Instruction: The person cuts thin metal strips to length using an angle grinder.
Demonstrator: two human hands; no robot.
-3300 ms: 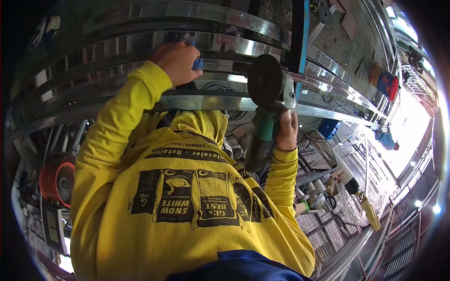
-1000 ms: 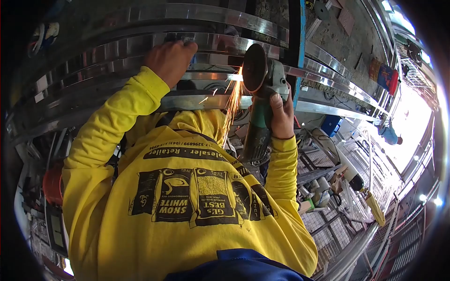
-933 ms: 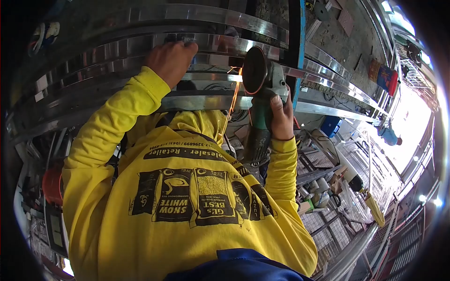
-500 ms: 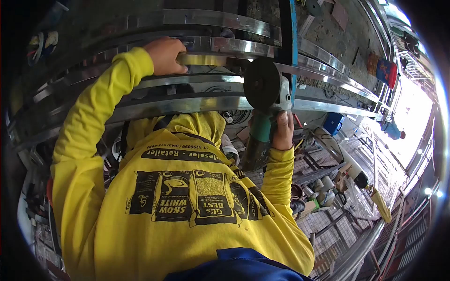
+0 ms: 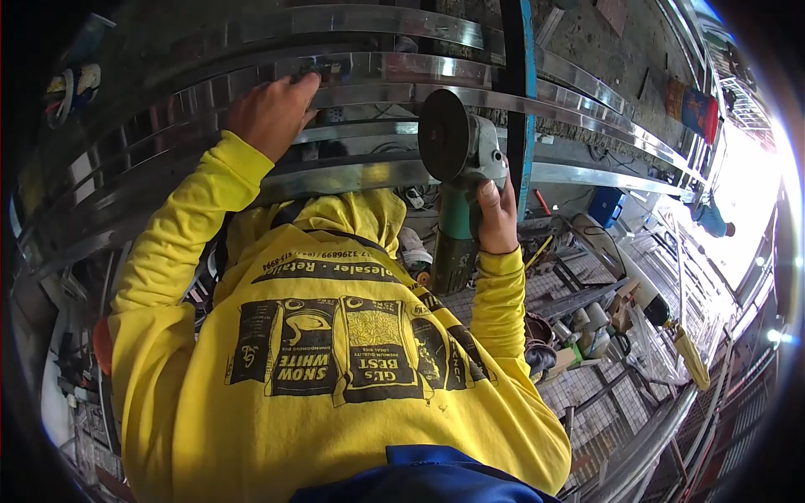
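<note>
My left hand (image 5: 272, 116) is closed on a long shiny metal bar (image 5: 373, 94), with the fingers over its far side and the thumb nearer me. My right hand (image 5: 500, 220) grips a green-bodied angle grinder (image 5: 457, 216) around its body, which is held upright. The dark grinding disc (image 5: 444, 136) faces left and overlaps the bars in this view. Other metal bars (image 5: 369, 174) run parallel across the front, on both sides of the held one.
A blue upright beam (image 5: 528, 109) crosses behind the bars, right of the grinder. Beyond are a red-and-blue bucket (image 5: 693, 116), a blue box (image 5: 605, 206) and a person in blue (image 5: 713, 220). Containers and tools clutter the wire-mesh surface (image 5: 587, 402) at the lower right.
My left hand has shifted left along the bars and its fingers have changed position. The grinder in my right hand has moved slightly up and left, and the whole view has shifted a little.
</note>
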